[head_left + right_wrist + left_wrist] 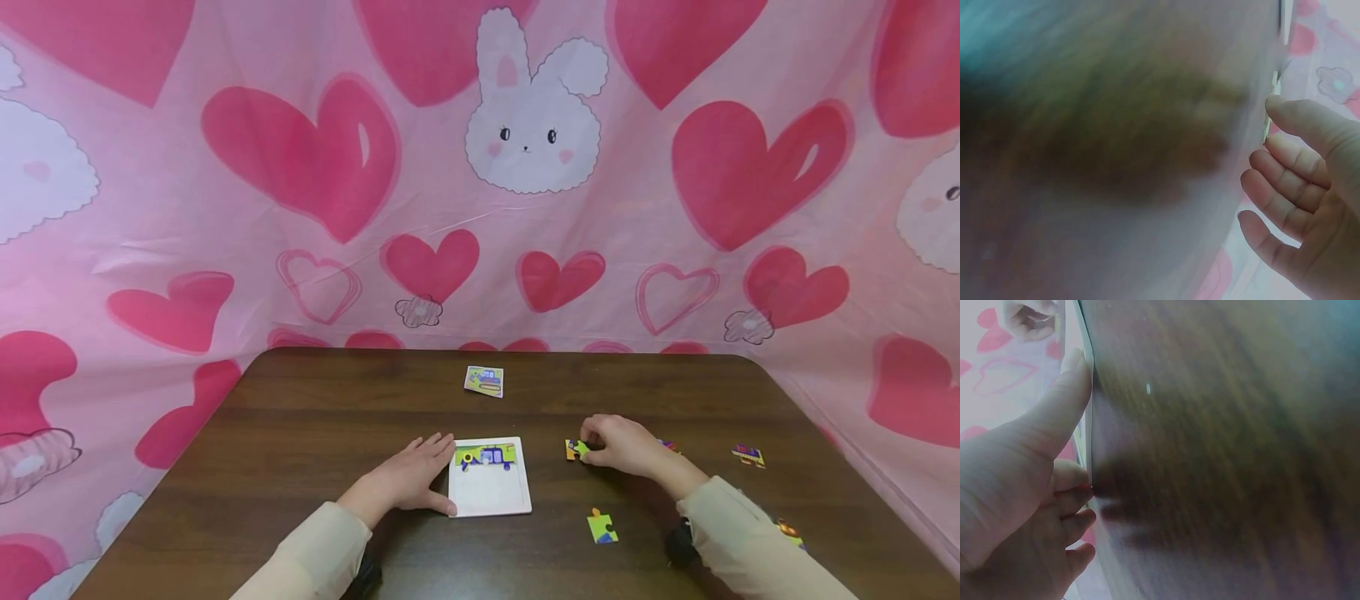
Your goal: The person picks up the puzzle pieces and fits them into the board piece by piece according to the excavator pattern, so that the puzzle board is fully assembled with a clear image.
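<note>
A white square puzzle tray [489, 495] lies on the table, its upper part filled with joined pieces showing a blue vehicle [491, 456] on green. My left hand [411, 473] rests against the tray's left edge, fingers extended and thumb at its lower left corner; the left wrist view shows this thumb [1063, 403] along the edge. Right of the tray, my right hand [626, 446] pinches a green and orange jigsaw piece [576, 450] between thumb and forefinger. In the right wrist view this piece [1266, 130] appears edge-on at the fingertips, the other fingers loosely bent.
A loose green jigsaw piece [602, 527] lies nearer me, below the right hand. More pieces lie to the right: one purple and yellow [748, 454], one partly behind the right sleeve [791, 533]. A small picture card [484, 381] lies toward the table's far edge.
</note>
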A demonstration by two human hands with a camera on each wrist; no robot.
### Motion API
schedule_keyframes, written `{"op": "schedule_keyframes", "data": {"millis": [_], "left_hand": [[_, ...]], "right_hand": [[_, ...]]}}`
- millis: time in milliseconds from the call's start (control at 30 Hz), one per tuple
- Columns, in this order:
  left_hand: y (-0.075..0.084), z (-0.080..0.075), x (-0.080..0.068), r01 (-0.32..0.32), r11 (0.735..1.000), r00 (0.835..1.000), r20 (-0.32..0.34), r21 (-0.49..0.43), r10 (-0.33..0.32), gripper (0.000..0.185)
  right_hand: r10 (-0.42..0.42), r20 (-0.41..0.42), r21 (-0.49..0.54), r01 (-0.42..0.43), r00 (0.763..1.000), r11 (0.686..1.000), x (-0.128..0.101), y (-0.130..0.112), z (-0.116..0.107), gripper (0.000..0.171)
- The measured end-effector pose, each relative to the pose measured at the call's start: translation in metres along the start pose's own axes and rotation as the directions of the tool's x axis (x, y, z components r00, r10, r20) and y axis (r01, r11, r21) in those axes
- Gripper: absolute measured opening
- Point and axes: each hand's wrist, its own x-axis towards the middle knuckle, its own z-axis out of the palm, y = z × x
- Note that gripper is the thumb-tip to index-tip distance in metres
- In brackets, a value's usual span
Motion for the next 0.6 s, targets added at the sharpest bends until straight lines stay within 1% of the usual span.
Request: {"op": "schedule_keyframes", "data": {"millis": [300,467,600], "left_hand": [[0.001,0.0,0.0,-0.005,1.0,1.0,0.003,-0.004,0.005,0.092],[0.001,-0.001,-0.001,-0.001,1.0,1.0,0.006,-0.004,0.001,0.092],[0.001,-0.001,-0.001,0.001,1.0,1.0,0.006,0.0,-0.001,0.092]], "right_hand": [[-0.064,-0.032,0.042,0.065,0.997,0.997,0.012,-0.023,-0.007,0.021],[-0.072,-0.031,0.042,0.073,0.997,0.996,0.022,-0.044,-0.004,0.021],[-0.096,-0.022,0.039,0.096,0.995,0.995,0.032,-0.064,0.0,0.021]]}}
